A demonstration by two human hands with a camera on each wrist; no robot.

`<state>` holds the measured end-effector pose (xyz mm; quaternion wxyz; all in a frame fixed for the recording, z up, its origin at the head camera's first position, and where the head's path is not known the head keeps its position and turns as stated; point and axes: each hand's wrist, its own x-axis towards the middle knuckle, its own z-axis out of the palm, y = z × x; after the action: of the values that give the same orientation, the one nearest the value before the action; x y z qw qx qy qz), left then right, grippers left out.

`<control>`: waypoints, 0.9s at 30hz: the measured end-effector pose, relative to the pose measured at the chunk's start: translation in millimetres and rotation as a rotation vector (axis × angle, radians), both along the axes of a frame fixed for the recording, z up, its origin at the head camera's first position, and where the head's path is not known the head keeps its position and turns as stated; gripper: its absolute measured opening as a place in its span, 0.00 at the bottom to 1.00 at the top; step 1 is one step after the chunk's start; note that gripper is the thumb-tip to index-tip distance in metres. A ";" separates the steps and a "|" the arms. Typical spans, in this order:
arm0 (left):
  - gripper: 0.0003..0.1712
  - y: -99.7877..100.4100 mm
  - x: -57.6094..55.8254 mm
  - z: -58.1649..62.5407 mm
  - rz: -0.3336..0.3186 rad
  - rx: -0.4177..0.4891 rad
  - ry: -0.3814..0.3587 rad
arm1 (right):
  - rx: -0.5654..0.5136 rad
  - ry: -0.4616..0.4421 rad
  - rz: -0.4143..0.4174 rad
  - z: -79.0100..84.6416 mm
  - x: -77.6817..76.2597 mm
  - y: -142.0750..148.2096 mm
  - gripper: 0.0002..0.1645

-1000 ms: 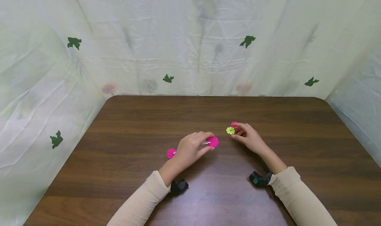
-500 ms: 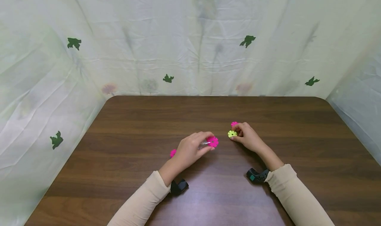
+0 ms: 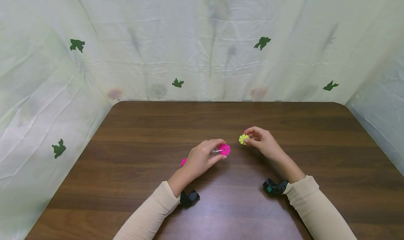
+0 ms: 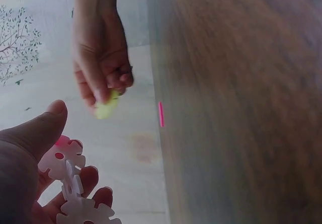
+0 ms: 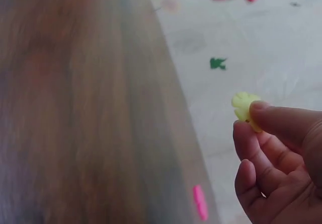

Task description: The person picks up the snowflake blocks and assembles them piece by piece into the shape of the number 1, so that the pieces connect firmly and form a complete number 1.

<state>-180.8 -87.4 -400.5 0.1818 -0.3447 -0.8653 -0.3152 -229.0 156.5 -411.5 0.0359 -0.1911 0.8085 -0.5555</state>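
Note:
My left hand (image 3: 202,157) grips a joined chain of notched, flower-shaped plastic discs. A pink disc (image 3: 224,150) shows at its fingertips, and pale white discs (image 4: 63,161) sit behind that in the left wrist view. Another pink disc (image 3: 183,161) peeks out on the wrist side of this hand; the palm hides the middle of the chain. To the right, my right hand (image 3: 265,141) pinches a single yellow notched disc (image 5: 246,106) between thumb and fingers, above the table. The two hands are apart, and the yellow disc does not touch the chain.
On the brown wooden table (image 3: 142,134) lies a loose pink disc (image 4: 161,114), mostly covered by the right fingers in the head view. Black wrist cameras hang under both forearms, the left camera (image 3: 190,198) close to the tabletop. A pale patterned cloth (image 3: 195,50) stands behind the table.
My right thumb has come over the yellow disc, which is now pinched and lifted slightly. Its fingers now cover most of the loose pink disc. The left hand has hardly moved.

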 end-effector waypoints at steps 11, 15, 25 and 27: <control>0.21 -1.4 -2.3 -2.8 0.008 0.017 -0.033 | 0.008 0.066 0.134 36.0 25.1 -16.1 0.06; 0.21 -1.4 -2.2 -2.8 0.011 0.020 -0.031 | 0.038 0.077 0.156 54.7 38.4 -23.7 0.04; 0.20 -0.5 -1.3 -2.5 -0.003 0.030 -0.040 | 0.090 0.192 0.164 60.3 48.6 -32.4 0.03; 0.20 -0.4 -1.1 -2.5 -0.005 0.027 -0.039 | 0.100 0.235 0.154 57.9 48.7 -33.8 0.04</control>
<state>-181.9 -87.8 -403.1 0.1687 -0.3380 -0.8636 -0.3340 -180.3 122.7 -353.6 -0.0069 -0.3143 0.8167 -0.4839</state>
